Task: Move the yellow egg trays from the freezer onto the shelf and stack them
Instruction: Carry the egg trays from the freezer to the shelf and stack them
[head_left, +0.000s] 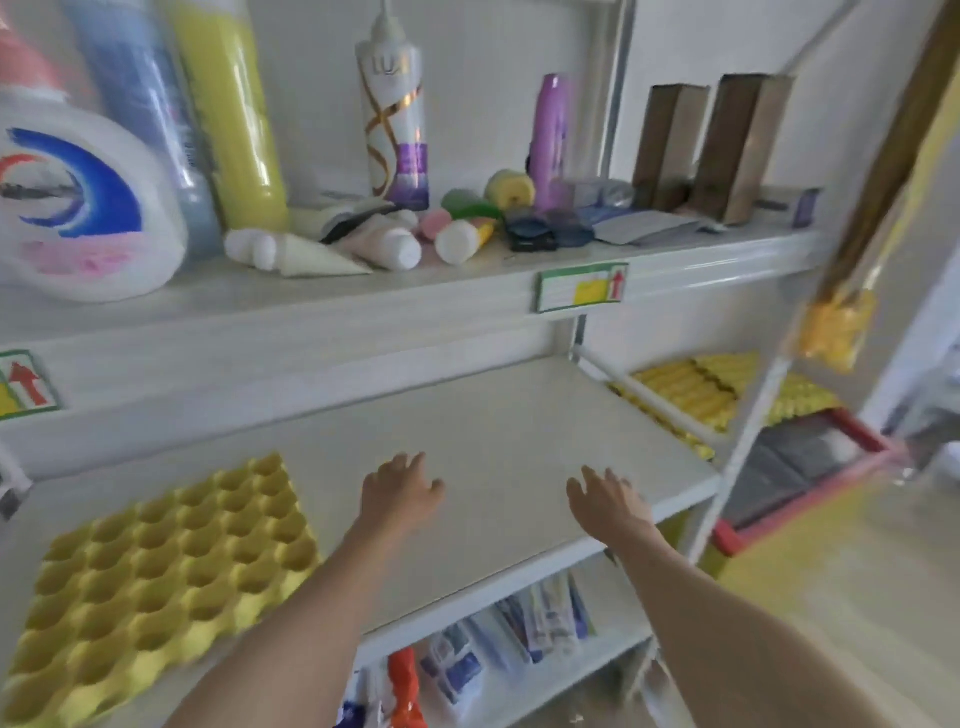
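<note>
A yellow egg tray (156, 582) lies flat on the left part of the middle white shelf (498, 447). My left hand (397, 491) hovers over the bare shelf just right of that tray, fingers spread, holding nothing. My right hand (608, 501) is open too, near the shelf's front right edge. More yellow egg trays (691, 392) lie beyond the shelf's right end, on top of the red-rimmed freezer (810, 478).
The upper shelf (467, 275) holds a detergent jug (78, 208), tall bottles (397, 124), tubes and two brown boxes (717, 145). Packets (519, 634) fill the lower shelf. A broom with a yellow head (836, 322) hangs at the right.
</note>
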